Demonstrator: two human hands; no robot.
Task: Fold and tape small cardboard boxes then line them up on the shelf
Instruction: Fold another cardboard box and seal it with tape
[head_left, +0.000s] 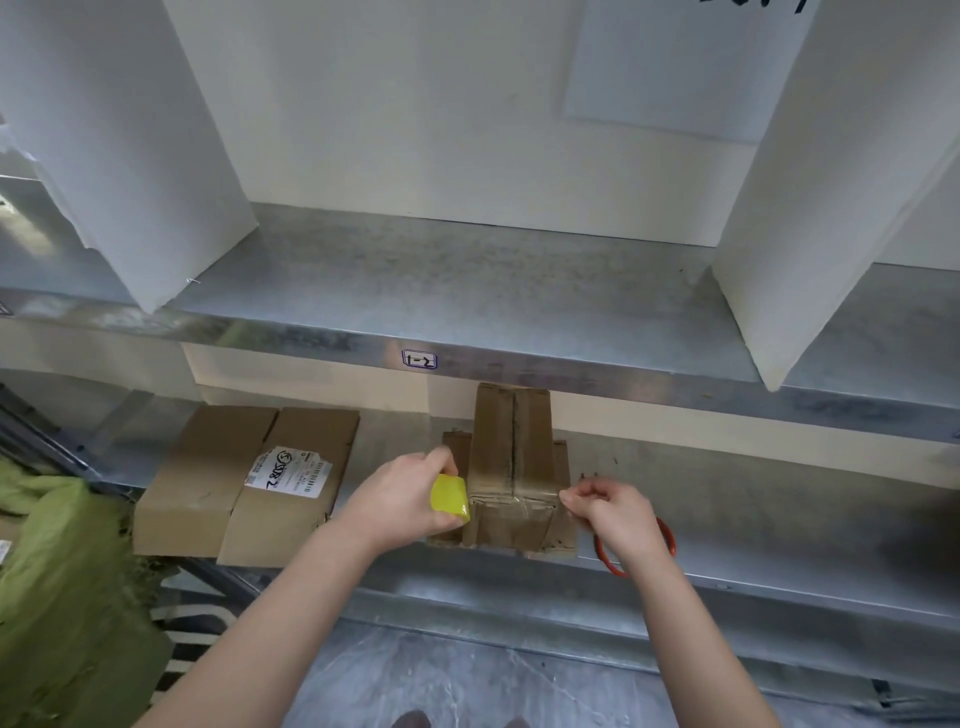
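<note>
1. Far left: a green cloth (62, 561) lies beside the shelving. Two closed cardboard boxes (244, 483) lie side by side on the lower shelf (753, 519).
2. Left hand (400, 499): the fingers curl round a yellow tape roll (450, 498), held against the left side of the small cardboard box (511, 467).
3. Centre: the small cardboard box stands on the lower shelf between both hands. A clear tape strip (519, 500) crosses its near top edge.
4. Right hand (615, 514): thumb and forefinger pinch the tape strip at the box's right edge.
5. Right: a red ring (667, 535) lies on the shelf, partly hidden behind the right hand.
</note>
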